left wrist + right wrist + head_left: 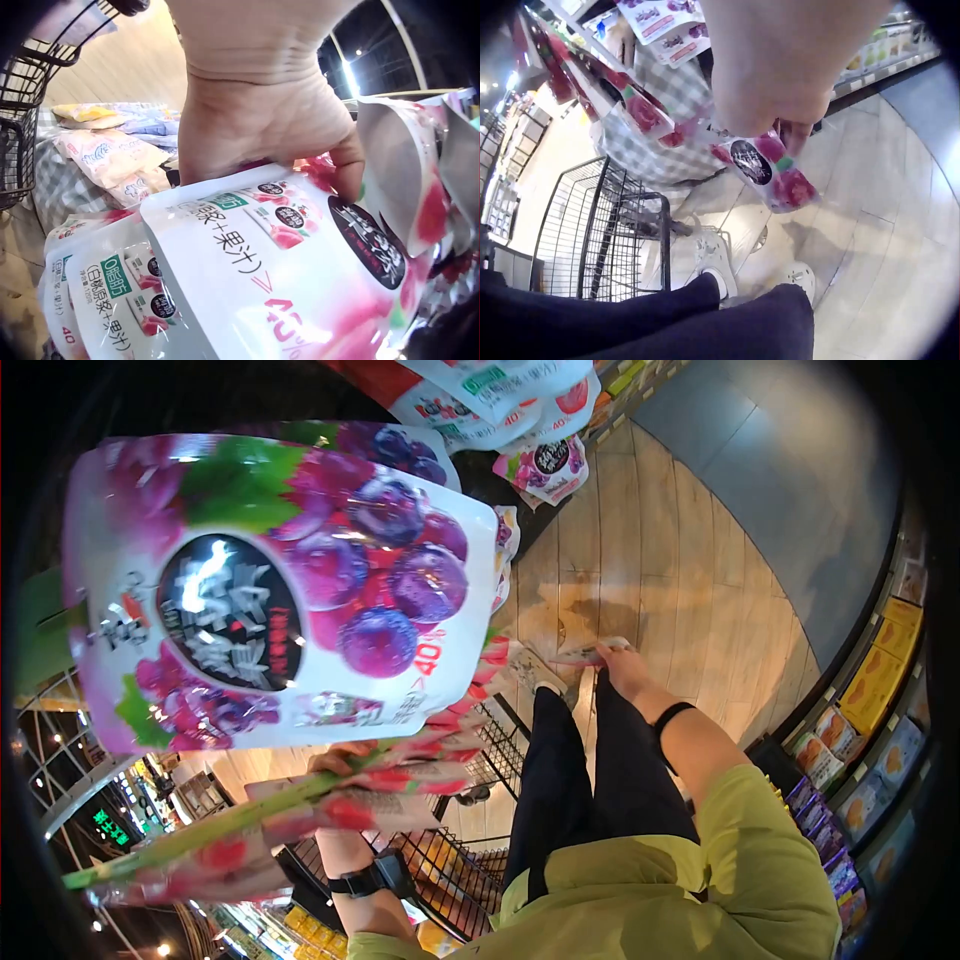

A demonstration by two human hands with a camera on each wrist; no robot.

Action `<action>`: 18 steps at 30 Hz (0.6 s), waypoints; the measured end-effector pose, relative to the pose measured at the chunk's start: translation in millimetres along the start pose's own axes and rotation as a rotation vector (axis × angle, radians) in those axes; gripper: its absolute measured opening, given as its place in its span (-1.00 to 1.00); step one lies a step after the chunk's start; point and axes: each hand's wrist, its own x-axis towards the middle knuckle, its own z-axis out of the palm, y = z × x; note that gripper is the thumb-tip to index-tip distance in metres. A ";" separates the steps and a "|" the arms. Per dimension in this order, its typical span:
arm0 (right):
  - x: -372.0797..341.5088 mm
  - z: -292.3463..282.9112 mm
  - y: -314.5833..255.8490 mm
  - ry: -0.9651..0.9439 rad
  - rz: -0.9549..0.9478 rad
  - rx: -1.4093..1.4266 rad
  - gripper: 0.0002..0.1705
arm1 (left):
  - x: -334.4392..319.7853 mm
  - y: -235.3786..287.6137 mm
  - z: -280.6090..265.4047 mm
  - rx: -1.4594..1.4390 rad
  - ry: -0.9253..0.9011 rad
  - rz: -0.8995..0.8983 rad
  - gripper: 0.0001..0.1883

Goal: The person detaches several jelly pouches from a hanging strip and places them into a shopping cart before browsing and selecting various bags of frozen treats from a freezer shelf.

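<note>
In the left wrist view, my left hand (262, 112) reaches down among upright pouches, its thumb bent beside a peach jelly pouch (232, 277); the other fingertips are hidden. From the head view only part of this hand shows, over a row of red-and-white pouches (345, 810). Low in front of my legs, my right hand (625, 670) grips a jelly pouch with red fruit and a black oval label (780, 172) by its edge. A large grape jelly pouch (330, 590) fills the head view's upper left, close to the camera.
A black wire cart (604, 240) stands beside my legs. More pouches (500, 410) are displayed at the top. Bagged goods (112, 150) lie on a checked cloth (67, 187). Shelves with yellow boxes (880, 665) run along the right, past the wooden floor (680, 550).
</note>
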 end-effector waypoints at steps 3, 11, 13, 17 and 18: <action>-21.9 -35.0 11.5 -0.004 -0.002 -0.020 -0.57 | 13.4 -3.2 -24.9 -0.100 -0.018 -0.012 -0.62; -110.9 -205.9 -48.3 0.166 -0.369 0.310 -0.80 | 26.9 -13.9 -84.5 0.160 0.430 -0.090 -0.67; -129.4 -243.0 -75.7 0.213 -0.491 0.333 -0.84 | 28.2 -12.9 -87.1 1.119 0.450 -0.030 -0.52; -168.9 -309.1 -140.7 0.197 -0.501 0.489 -0.89 | 39.5 -36.5 -103.9 0.448 0.329 0.062 -0.45; -178.8 -326.9 -158.2 0.161 -0.444 0.525 -0.88 | 38.3 -27.7 -101.7 0.839 0.374 0.048 -0.48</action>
